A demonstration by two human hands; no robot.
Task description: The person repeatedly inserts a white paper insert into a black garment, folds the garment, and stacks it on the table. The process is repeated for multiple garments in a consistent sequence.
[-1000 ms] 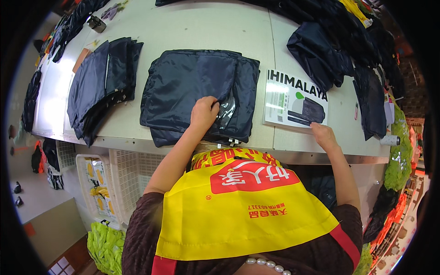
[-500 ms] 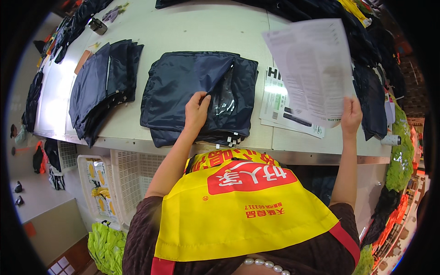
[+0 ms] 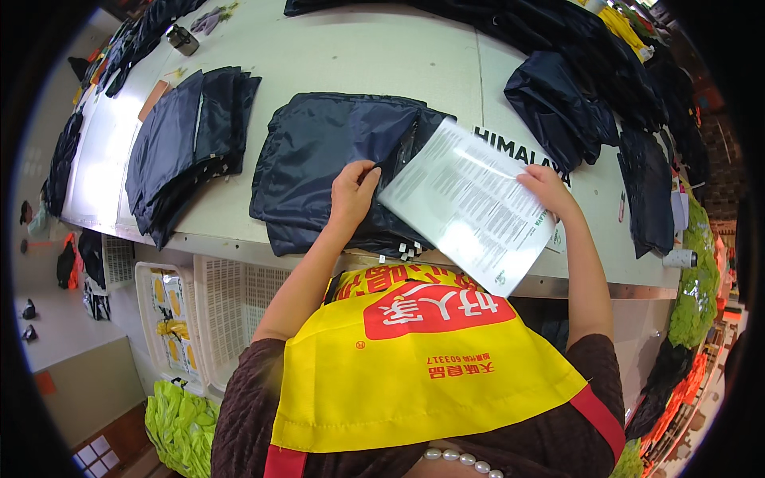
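A stack of folded dark navy fabric pieces lies on the table in front of me, small white tags at its near edge. My left hand is closed, pinching the lifted flap of the top piece, with a shiny clear plastic part beside it. My right hand is closed on the right edge of a white printed sheet. Tilted, that sheet covers the right side of the stack, its lower corner over my yellow apron. Behind it shows another printed sheet with large black lettering.
At left a second fanned stack of navy pieces lies near a dark bottle. More navy fabric is heaped at the far right, and a spool sits by the right edge. White plastic baskets stand below the table.
My right hand has brought the printed sheet leftward and down, over the right part of the stack, uncovering the navy heap behind. My left hand still pinches the flap.
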